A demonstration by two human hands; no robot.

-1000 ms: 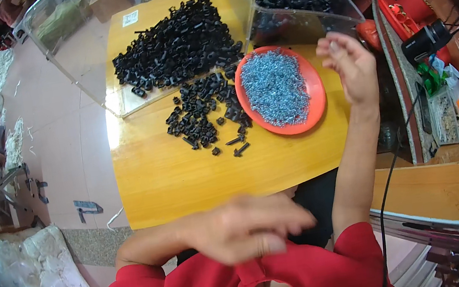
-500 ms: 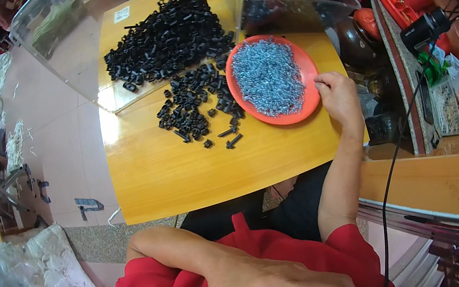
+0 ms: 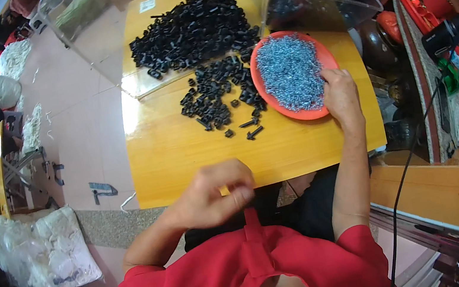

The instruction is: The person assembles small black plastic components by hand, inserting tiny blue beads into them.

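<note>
An orange-red plate (image 3: pixel 298 114) holds a heap of small silvery screw-like pieces (image 3: pixel 290 71). At its right side my right hand (image 3: pixel 343 95) reaches over the rim, its fingertips pinched together at the edge of the heap. Whatever those fingertips grip is too small to make out. My left hand (image 3: pixel 216 193) hovers at the table's near edge, slightly blurred. Its fingers curl round toward the thumb, and nothing shows in the gap between them. Small black plastic fittings (image 3: pixel 216 94) lie loose left of the plate, with a few single ones closer to me.
A large heap of black fittings (image 3: pixel 194 32) spreads at the back of the yellow table (image 3: pixel 183 157), by a clear plastic bin (image 3: pixel 366 4) holding more. A black cable (image 3: pixel 400 188) hangs at right, beside a side counter (image 3: pixel 421 83). White bagged goods (image 3: pixel 49 256) sit at lower left.
My left hand has moved from in front of my chest out to the table's near edge. My right hand has shifted from the plate's rim inward to the silvery heap. The whole view has shifted slightly.
</note>
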